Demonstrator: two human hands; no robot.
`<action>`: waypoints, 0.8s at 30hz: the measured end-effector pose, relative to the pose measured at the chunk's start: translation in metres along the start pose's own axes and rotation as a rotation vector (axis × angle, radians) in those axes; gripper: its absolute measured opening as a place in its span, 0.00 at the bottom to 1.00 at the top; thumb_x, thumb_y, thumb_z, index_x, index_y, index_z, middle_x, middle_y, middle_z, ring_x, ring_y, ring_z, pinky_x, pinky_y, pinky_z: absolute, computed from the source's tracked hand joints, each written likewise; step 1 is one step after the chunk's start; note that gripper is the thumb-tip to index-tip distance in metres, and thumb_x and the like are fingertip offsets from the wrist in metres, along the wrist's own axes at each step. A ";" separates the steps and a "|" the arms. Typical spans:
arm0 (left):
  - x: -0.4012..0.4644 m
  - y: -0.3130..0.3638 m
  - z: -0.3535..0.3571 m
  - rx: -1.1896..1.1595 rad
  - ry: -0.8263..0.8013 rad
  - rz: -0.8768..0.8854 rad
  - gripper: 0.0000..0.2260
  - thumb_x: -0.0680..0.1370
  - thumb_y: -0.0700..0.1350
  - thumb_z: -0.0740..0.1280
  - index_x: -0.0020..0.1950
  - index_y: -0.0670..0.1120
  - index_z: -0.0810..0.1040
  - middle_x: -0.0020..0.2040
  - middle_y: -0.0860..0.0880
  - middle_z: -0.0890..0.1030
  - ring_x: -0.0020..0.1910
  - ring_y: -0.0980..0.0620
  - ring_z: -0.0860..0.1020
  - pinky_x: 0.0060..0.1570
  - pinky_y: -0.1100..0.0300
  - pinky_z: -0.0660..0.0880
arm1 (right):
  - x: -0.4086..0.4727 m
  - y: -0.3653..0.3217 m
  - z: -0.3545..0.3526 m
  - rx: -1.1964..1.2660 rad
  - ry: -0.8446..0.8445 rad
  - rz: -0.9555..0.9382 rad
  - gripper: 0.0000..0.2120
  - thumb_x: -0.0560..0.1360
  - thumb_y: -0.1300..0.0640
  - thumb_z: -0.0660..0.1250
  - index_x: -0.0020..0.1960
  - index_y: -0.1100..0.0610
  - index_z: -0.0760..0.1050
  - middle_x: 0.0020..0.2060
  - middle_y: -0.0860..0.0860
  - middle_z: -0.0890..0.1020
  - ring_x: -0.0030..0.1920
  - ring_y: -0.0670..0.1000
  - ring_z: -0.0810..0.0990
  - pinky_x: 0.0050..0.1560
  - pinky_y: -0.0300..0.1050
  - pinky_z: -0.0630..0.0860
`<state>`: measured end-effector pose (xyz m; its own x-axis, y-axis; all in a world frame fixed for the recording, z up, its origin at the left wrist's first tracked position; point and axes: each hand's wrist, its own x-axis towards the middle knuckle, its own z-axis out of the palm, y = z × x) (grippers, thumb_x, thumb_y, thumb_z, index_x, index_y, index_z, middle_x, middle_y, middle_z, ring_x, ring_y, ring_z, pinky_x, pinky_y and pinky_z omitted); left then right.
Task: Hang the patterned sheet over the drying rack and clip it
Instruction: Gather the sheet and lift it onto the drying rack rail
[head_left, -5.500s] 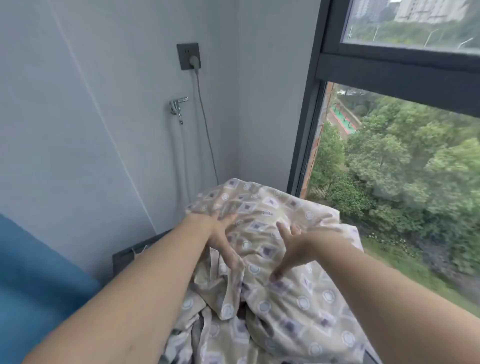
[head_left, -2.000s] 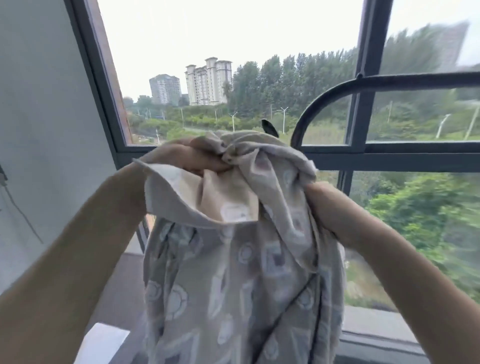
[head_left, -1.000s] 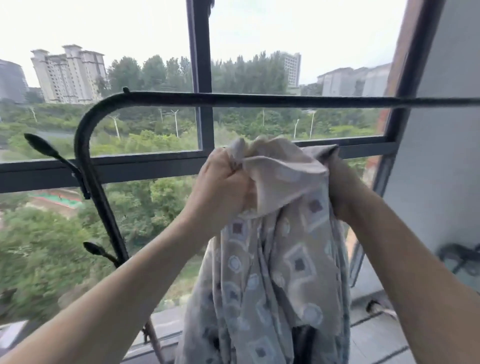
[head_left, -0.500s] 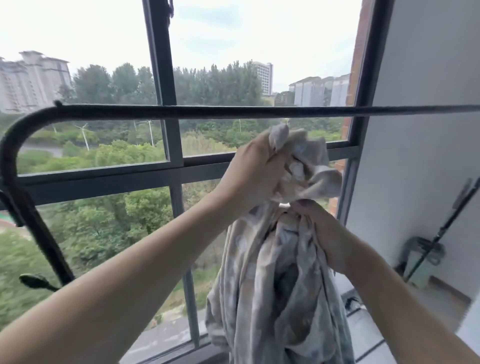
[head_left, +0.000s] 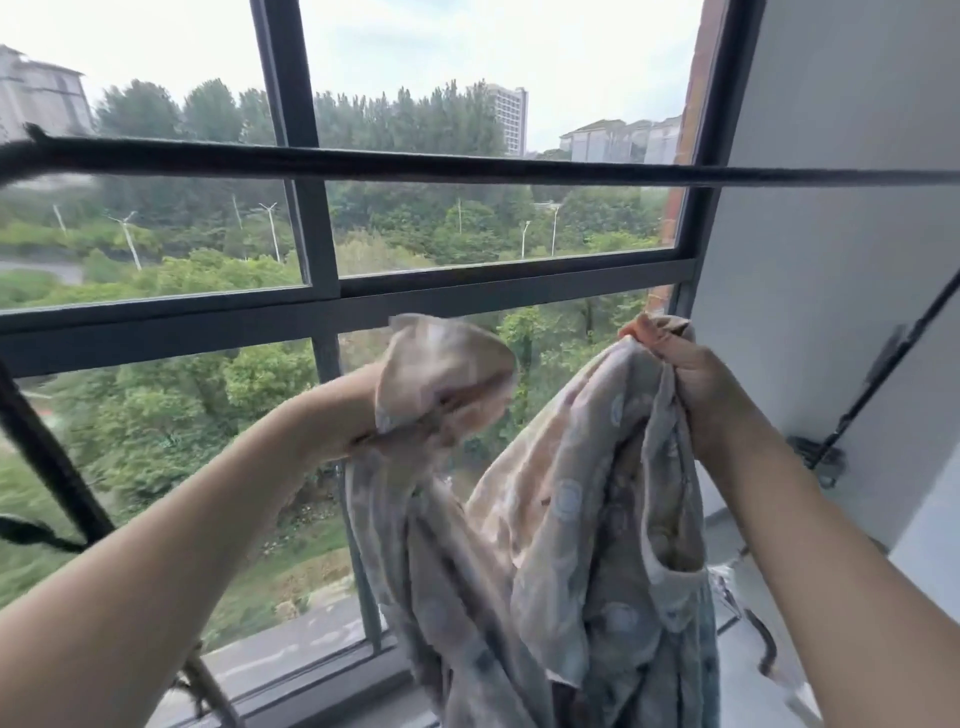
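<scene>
I hold the patterned sheet (head_left: 566, 519) up in front of me with both hands. My right hand (head_left: 696, 384) is up on the right, and its fingers are curled tight around a bunched bit of the sheet's top edge. My left hand (head_left: 415, 415) is lower and more to the left. A flap of the sheet lies over it and hides most of it, so I only see my wrist going into the cloth, but the cloth is bunched there and my hand seems to grip it. The sheet is grey and tan with round and square shapes on it. It sags between my hands and hangs down in folds toward the floor. The dark bar of the drying rack (head_left: 467, 167) runs across from left to right, above my hands and farther away. The sheet is under the bar and does not touch it. Behind the bar is a big window (head_left: 322, 306) with a dark frame, and trees and tall buildings are outside. A grey wall (head_left: 831, 260) is on the right
</scene>
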<state>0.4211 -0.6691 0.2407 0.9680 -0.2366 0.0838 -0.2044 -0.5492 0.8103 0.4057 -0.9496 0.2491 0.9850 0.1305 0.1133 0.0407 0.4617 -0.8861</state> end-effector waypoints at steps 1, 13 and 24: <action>-0.005 -0.001 0.003 0.197 -0.147 -0.003 0.25 0.64 0.69 0.73 0.49 0.51 0.81 0.46 0.48 0.80 0.44 0.56 0.81 0.49 0.54 0.78 | 0.004 0.002 0.006 0.022 -0.017 -0.006 0.10 0.73 0.52 0.68 0.37 0.56 0.76 0.32 0.54 0.77 0.32 0.53 0.78 0.38 0.45 0.78; 0.012 0.048 0.041 0.073 0.448 0.278 0.13 0.75 0.46 0.60 0.35 0.40 0.73 0.31 0.48 0.78 0.33 0.47 0.75 0.35 0.54 0.72 | 0.018 -0.027 0.047 -0.505 -0.302 -0.088 0.30 0.65 0.47 0.74 0.61 0.62 0.73 0.48 0.60 0.83 0.47 0.58 0.83 0.47 0.51 0.81; 0.019 0.124 0.054 -0.382 0.530 0.543 0.10 0.81 0.43 0.58 0.41 0.44 0.73 0.33 0.52 0.74 0.33 0.53 0.71 0.34 0.53 0.69 | 0.041 -0.019 -0.014 -1.792 -0.086 -0.049 0.07 0.70 0.59 0.68 0.46 0.50 0.72 0.39 0.49 0.75 0.44 0.50 0.74 0.43 0.39 0.69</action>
<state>0.4061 -0.7850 0.3109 0.7091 0.0700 0.7016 -0.6898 -0.1374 0.7109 0.4476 -0.9654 0.2642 0.9692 0.2150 0.1203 0.2380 -0.9429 -0.2332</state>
